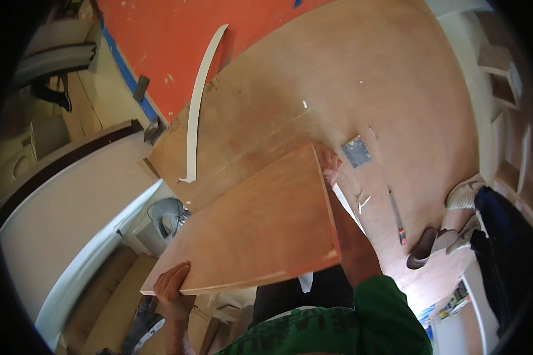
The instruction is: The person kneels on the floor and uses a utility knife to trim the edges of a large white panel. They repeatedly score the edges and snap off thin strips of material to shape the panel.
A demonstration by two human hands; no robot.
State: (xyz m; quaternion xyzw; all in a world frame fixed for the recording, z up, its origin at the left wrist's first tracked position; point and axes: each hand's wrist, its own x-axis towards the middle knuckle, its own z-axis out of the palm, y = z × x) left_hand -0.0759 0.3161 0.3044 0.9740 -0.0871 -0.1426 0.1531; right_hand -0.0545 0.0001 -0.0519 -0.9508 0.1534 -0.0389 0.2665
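Note:
Tilted in front of my body is a wooden board (254, 225) with a smooth brown face and a pale edge. My left hand (175, 283) grips its near left edge, with the fingers lying over the top face. My right hand (329, 163) is at the far right corner, fingers wrapped around the edge; part of that hand is hidden behind the board. Just right of my right hand lies a grey square plate (356, 151) on a large brown wooden surface (408, 89).
A long pale strip (196, 112) lies across the orange-red sheet (166, 41) and the wood. Farther right are a thin tool with a red end (398, 220), small white scraps (364, 204) and brown slippers (421, 249). Another person's legs (503, 248) stand at the right edge.

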